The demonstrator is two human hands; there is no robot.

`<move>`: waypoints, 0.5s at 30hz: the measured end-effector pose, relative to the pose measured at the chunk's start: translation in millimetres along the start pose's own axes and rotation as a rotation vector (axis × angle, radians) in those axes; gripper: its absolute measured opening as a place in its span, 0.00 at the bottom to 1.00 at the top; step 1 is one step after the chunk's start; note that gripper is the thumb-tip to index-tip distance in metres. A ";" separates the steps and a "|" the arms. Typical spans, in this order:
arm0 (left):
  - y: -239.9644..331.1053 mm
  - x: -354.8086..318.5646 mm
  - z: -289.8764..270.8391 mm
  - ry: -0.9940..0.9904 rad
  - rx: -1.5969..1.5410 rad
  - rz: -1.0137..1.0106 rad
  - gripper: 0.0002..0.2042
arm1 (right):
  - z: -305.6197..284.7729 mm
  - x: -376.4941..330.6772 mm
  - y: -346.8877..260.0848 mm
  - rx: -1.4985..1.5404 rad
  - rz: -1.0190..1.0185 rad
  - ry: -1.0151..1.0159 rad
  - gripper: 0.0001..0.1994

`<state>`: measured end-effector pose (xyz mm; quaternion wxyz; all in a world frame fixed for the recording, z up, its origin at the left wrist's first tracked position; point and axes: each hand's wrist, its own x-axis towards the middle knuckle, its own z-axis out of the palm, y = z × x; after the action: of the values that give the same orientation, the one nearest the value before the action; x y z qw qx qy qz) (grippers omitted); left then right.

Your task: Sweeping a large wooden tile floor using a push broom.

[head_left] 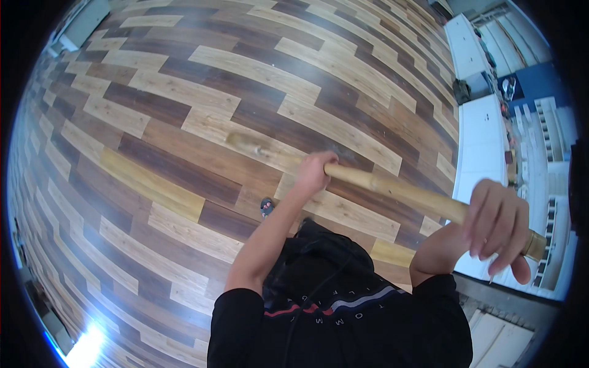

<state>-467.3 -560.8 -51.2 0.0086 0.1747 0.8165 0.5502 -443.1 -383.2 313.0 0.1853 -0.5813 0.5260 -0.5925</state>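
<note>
Pole, one: left hand wraps it closely, right hand curls loosely near its end, where slackness may cause slipping.

Lighting: bright overall, cool and bluish toward the rim. Strongest source: white glare at lower left, burnt out, with a blue fringe. Floor: evenly lit, pale hazy sheen at upper left and along the left side; shadows soft. Cabinets at right: very bright, pale, little surface detail. Shirt: deep black, folds mostly lost. Sharpness: pole smeared at its far end; right hand slightly soft. Distortion: fisheye, planks bowed, edges compressed, corners black.
</note>
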 end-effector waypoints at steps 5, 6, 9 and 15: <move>71.8 71.8 -17.3 -0.073 -0.135 0.083 0.13 | 4.8 -52.1 0.4 -0.631 0.017 0.647 0.26; 87.7 76.6 -25.8 0.026 -0.193 0.202 0.14 | -1.9 -67.5 18.8 -0.649 0.052 0.886 0.25; 164.1 92.4 -36.5 0.011 -0.269 0.264 0.14 | 6.8 -76.3 45.2 -0.738 0.301 1.133 0.16; 279.0 55.1 -39.9 -0.111 -0.426 0.228 0.10 | 83.3 -204.5 117.0 -0.560 0.785 1.120 0.28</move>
<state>-450.3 -487.1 225.9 0.0277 0.2899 0.6553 0.6970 -363.1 -291.4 94.7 -0.0678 0.0135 0.8427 -0.5339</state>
